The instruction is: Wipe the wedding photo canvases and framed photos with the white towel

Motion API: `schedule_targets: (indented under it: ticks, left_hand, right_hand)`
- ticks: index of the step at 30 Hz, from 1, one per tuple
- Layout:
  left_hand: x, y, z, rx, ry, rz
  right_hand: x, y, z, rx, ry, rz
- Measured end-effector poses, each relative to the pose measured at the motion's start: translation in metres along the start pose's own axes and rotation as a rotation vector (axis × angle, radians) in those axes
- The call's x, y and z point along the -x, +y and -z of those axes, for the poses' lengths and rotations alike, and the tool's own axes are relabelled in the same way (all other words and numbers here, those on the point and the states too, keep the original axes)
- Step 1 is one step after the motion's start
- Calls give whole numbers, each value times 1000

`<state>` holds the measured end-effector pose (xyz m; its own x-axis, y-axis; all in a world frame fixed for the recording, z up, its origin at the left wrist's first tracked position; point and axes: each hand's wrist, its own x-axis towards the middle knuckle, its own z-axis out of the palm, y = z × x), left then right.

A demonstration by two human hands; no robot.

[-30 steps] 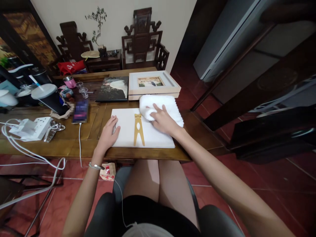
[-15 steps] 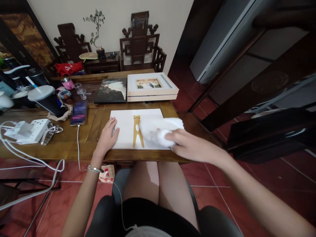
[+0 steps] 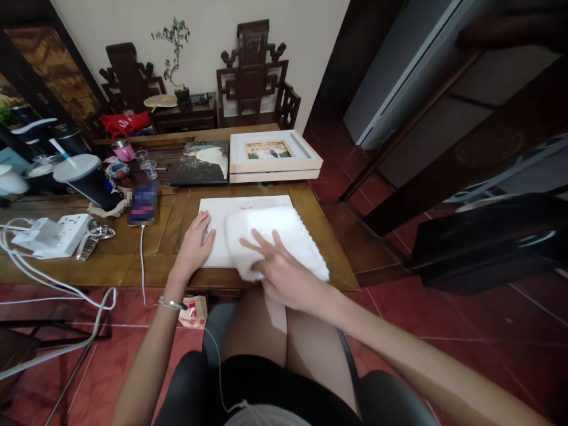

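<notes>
A white board (image 3: 217, 207) lies near the table's front edge. Over its middle and right is a fluffy white cloth (image 3: 288, 228), which hangs past the board's lower edge. My right hand (image 3: 284, 272) is on the cloth, some fingers spread over it and others curled at its near edge, gripping it. Of the yellow figure on the board, only a small bit at the top shows above the cloth. My left hand (image 3: 194, 239) rests flat on the board's left edge with fingers out, holding nothing.
Behind the board lie a dark picture panel (image 3: 199, 163) and a pale box frame (image 3: 275, 171). To the left are a phone (image 3: 142, 201) on a white cable, a power strip (image 3: 71, 234) and a lidded black cup (image 3: 86, 183).
My right hand has moved left and down with the cloth, which now lies spread over the board and hides most of the yellow figure. The left hand stays in place.
</notes>
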<state>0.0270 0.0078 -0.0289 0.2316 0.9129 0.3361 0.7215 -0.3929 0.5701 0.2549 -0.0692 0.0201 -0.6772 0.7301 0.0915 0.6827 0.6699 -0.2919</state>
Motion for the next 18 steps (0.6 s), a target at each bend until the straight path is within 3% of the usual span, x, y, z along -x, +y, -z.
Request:
schedule_targets:
  ticks: [4,7,13,15,18]
  left_hand:
    - [1,0,0,-13,-17,-5]
    - [1,0,0,-26,-46,-9]
    - [-1,-3,-1,-39,-74,-16]
    - [-1,-4,-1,-37,-71,-19]
    - [-3,-7,1,-25,-74,-10]
  right_hand:
    - [17,-10,12,-113,-74,51]
    - [-5,5,16,-112,-89,-13]
    - [-81,35,6,110,4,-206]
    - [-90,32,0,185,30,-238]
    - [-75,15,-10,222,11,-178]
